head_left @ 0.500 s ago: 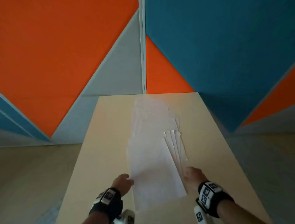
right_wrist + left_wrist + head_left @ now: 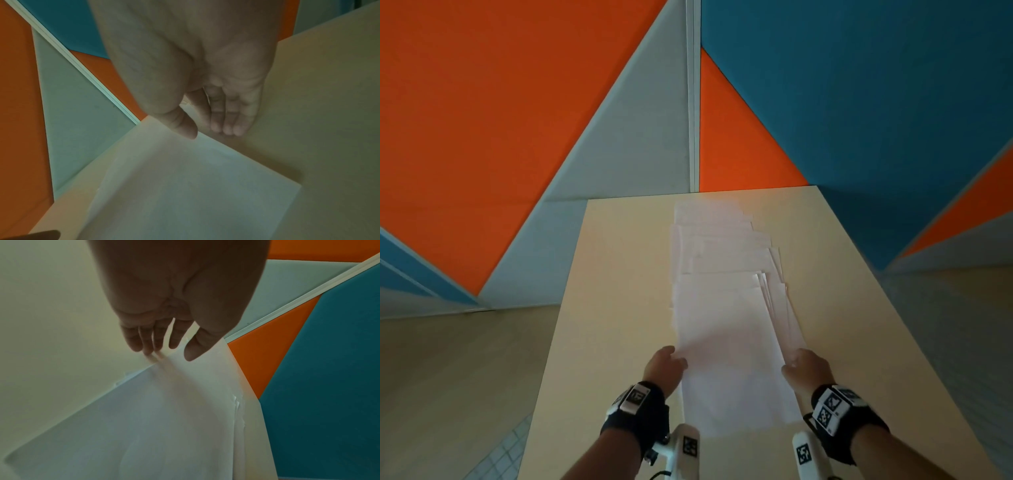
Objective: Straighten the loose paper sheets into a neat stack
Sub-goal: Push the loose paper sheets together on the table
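A person's left hand [image 2: 663,370] and right hand [image 2: 806,368] flank a fanned run of white paper sheets [image 2: 726,308] that stretches up the centre of the frame along a pale table [image 2: 619,308]. In the left wrist view, the left thumb sits on top of the sheets' raised edge with the fingers [image 2: 144,340] curled beneath. The right fingers [image 2: 228,116] lie nearly straight on the table beside the sheets, the thumb reaching over their edge, against orange, blue and grey wall panels [image 2: 517,102].
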